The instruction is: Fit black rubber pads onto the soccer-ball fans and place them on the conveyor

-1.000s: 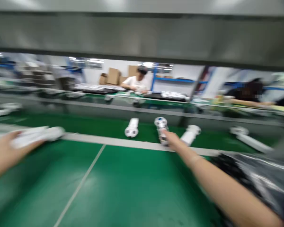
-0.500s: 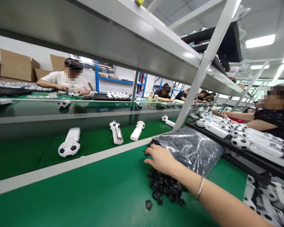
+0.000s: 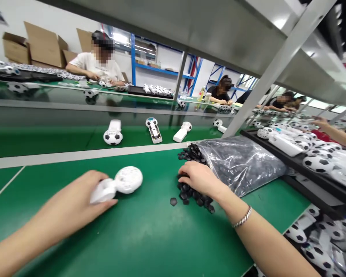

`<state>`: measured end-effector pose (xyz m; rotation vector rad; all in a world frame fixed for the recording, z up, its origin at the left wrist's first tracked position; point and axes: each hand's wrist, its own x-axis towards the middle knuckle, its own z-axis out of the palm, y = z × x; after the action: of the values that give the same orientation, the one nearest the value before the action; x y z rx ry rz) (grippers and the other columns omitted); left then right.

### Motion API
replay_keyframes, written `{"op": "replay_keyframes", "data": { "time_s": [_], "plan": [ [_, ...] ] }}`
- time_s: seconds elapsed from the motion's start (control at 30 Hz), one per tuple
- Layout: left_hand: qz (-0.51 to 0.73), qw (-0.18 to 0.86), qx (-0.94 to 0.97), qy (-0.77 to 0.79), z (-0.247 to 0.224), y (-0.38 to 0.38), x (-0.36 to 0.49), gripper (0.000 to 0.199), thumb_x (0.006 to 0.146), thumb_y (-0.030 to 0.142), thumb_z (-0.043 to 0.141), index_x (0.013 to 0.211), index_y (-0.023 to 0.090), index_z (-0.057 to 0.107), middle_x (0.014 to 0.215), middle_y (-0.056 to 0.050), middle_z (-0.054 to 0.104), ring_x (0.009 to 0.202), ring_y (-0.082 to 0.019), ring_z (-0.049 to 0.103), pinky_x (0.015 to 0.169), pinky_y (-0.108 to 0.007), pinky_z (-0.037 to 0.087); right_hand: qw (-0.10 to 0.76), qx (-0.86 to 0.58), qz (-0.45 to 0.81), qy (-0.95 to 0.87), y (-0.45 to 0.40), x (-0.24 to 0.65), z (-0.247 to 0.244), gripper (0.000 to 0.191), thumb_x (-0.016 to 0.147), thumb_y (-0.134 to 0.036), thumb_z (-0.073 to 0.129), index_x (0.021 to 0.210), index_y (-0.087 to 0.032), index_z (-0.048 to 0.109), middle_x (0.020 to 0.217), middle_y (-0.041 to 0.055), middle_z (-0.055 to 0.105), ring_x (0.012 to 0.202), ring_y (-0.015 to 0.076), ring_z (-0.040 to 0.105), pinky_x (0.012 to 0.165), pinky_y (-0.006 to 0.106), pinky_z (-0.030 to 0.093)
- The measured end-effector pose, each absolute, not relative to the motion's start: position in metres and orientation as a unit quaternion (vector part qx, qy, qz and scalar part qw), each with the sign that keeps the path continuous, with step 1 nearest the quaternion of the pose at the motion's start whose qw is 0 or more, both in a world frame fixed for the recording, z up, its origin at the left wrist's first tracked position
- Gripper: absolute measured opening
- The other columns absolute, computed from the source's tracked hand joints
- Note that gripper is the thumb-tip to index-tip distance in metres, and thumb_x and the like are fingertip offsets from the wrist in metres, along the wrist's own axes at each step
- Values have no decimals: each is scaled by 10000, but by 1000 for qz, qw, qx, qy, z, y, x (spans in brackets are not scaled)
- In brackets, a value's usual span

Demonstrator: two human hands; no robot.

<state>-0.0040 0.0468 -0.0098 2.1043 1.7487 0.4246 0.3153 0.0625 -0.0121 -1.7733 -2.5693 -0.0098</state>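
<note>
My left hand (image 3: pixel 75 198) is closed around the body of a white handheld device (image 3: pixel 128 179) with a round head, held low above the green worktop. The head points right, and its face looks plain white, without black patches. My right hand (image 3: pixel 197 176) rests on a heap of small black pentagon pieces (image 3: pixel 190 192), its fingers bent down among them. The fingertips are partly hidden, so whether a piece is pinched is unclear. A single black pentagon (image 3: pixel 173 201) lies apart, left of the heap. The heap spills from the mouth of a clear plastic bag (image 3: pixel 242 165) full of black pieces.
Beyond the pale edge strip, several white devices with football-patterned heads (image 3: pixel 113 137) lie on the green conveyor. A black tray (image 3: pixel 279 157) stacked with such devices stands at right. A slanted white post (image 3: pixel 265 77) rises behind the bag. Co-workers (image 3: pixel 96 63) sit across the line.
My left hand has come into view at the left with the white device in it. My right hand stays at the black heap, its fingers now lower and more bent. The view has shifted.
</note>
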Motion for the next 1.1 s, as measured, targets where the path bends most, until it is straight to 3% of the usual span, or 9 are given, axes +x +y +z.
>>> {"op": "replay_keyframes", "data": {
  "time_s": [0.17, 0.33, 0.47, 0.57, 0.67, 0.87, 1.1],
  "plan": [
    [114, 215, 812, 530, -9, 56, 49, 666, 688, 491, 577, 1265, 234, 366, 1278, -72, 448, 1088, -275, 495, 833, -334, 443, -32, -495, -95, -863, 57, 306, -25, 108, 837, -156, 509, 822, -163, 616, 821, 63, 615, 819, 209, 544, 688, 289, 416],
    [110, 245, 837, 477, -10, 66, 66, 603, 727, 440, 549, 1278, 255, 390, 1220, -60, 477, 1052, -241, 510, 875, -329, 417, -41, -508, -105, -854, 56, 299, -26, 167, 817, -52, 452, 881, -114, 594, 816, 106, 597, 798, 237, 531, 667, 320, 432],
    [123, 260, 825, 486, -15, 62, 73, 629, 715, 469, 556, 1284, 266, 382, 1224, -50, 474, 1055, -237, 509, 865, -318, 421, 92, -507, -7, -857, 55, 304, -23, 258, 848, -40, 400, 1013, -142, 570, 954, 101, 582, 923, 216, 520, 759, 315, 447],
    [110, 261, 823, 492, -17, 59, 75, 645, 702, 489, 562, 1284, 277, 383, 1249, -31, 469, 1075, -241, 503, 856, -310, 425, 254, -457, 140, -841, 47, 300, -21, 200, 880, -113, 416, 992, -196, 559, 948, 37, 599, 886, 147, 552, 779, 277, 456],
    [106, 229, 834, 491, -19, 57, 76, 626, 720, 495, 538, 1286, 283, 376, 1256, -32, 472, 1103, -252, 482, 845, -319, 425, 355, -425, 194, -810, 36, 288, -20, 137, 858, -175, 494, 932, -219, 601, 932, 24, 587, 875, 137, 556, 792, 279, 456],
    [110, 163, 850, 489, -23, 51, 80, 658, 742, 516, 509, 1320, 257, 330, 1270, -48, 468, 1164, -265, 425, 904, -374, 391, 350, -406, 237, -810, 27, 272, -26, 89, 813, -160, 559, 862, -205, 618, 787, 0, 614, 731, 120, 555, 677, 253, 445],
    [131, 194, 827, 512, -20, 50, 82, 633, 725, 540, 516, 1286, 286, 371, 1259, -4, 497, 1092, -243, 508, 856, -357, 431, 382, -426, 237, -785, 29, 267, -34, 60, 743, -145, 614, 761, -194, 583, 956, 30, 511, 964, 147, 506, 891, 311, 391]
  ]
}}
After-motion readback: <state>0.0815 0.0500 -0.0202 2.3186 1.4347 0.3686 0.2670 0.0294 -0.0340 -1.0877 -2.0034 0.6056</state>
